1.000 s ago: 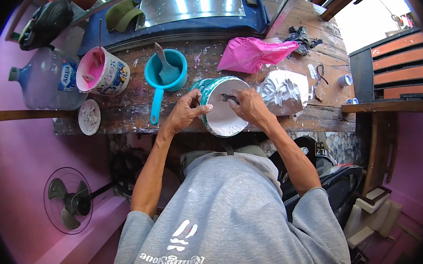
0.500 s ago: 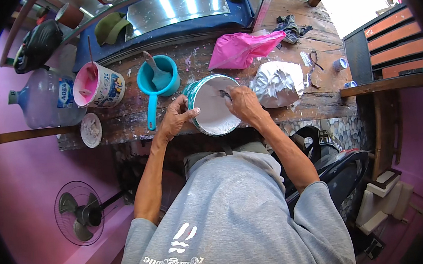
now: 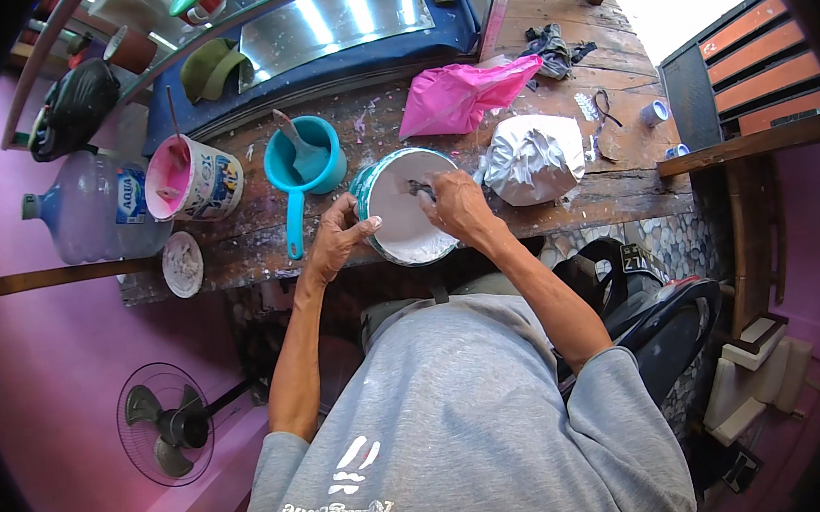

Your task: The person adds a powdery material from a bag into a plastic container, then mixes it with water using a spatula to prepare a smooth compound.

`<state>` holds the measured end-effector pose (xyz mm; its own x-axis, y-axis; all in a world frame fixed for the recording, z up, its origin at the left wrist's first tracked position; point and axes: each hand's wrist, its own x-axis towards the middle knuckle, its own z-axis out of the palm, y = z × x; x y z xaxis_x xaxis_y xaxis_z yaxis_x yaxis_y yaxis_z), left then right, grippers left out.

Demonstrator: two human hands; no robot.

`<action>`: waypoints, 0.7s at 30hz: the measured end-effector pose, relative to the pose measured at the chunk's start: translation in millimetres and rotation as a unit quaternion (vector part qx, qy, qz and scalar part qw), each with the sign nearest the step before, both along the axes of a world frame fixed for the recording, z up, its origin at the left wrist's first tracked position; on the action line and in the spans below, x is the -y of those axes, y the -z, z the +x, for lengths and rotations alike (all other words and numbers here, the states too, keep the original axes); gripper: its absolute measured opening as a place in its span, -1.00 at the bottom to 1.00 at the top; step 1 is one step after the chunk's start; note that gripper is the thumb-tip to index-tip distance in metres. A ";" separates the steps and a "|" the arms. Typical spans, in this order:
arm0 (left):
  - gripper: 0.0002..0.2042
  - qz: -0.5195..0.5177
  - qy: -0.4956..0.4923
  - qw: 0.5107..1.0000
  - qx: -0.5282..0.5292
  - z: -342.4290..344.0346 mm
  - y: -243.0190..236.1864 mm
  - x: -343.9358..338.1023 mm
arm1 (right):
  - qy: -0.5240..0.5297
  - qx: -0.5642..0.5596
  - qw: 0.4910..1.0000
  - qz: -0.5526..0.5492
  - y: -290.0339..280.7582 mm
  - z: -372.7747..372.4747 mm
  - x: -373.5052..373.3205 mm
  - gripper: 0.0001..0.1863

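A teal-sided tub (image 3: 362, 190) of pale pinkish-white paste (image 3: 398, 220) stands tilted toward me at the table's front edge. My left hand (image 3: 339, 235) grips its left side, thumb at the rim. Over the right part of the opening, my right hand (image 3: 459, 204) is closed round a dark-handled tool (image 3: 416, 187). The tool's working end is in the paste and cannot be made out. Left of the tub is a turquoise dipper (image 3: 334, 170) with a paint-smeared spatula (image 3: 304, 154) in it.
A white pail with pink paint (image 3: 216, 180), a large clear bottle (image 3: 90, 223) and a round lid (image 3: 182, 264) are at left. Behind and right lie a pink plastic bag (image 3: 446, 104), a crumpled silver-white bundle (image 3: 535, 159) and small cups (image 3: 654, 114). A wall fan (image 3: 168, 424) is lower left.
My right hand has moved left over the tub, carrying the tool toward the middle of the paste. My left hand keeps its place on the tub's side. The whole view has shifted slightly.
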<state>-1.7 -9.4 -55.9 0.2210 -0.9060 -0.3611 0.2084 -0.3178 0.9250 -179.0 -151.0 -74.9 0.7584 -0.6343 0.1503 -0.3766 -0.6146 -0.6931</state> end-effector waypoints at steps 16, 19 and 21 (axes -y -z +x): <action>-0.78 -0.019 0.015 0.999 0.035 8.8 9.1 -3.7 | -0.019 -0.062 0.998 -0.020 -11.8 -4.6 -1.3 -0.84; -0.77 -0.035 0.025 0.998 0.042 4.6 6.7 -0.9 | -0.004 -0.090 0.992 -0.093 -8.2 -6.4 2.8 -0.85; -0.78 -0.042 0.023 0.998 0.047 0.0 2.0 1.9 | -0.043 -0.148 0.985 -0.079 1.7 -10.9 1.2 -0.84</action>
<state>-1.7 -11.3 -57.8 0.2084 -0.9420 -0.2629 0.1070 -0.2452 0.9635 -190.0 -152.2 -76.6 0.8341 -0.5515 0.0052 -0.4893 -0.7443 -0.4545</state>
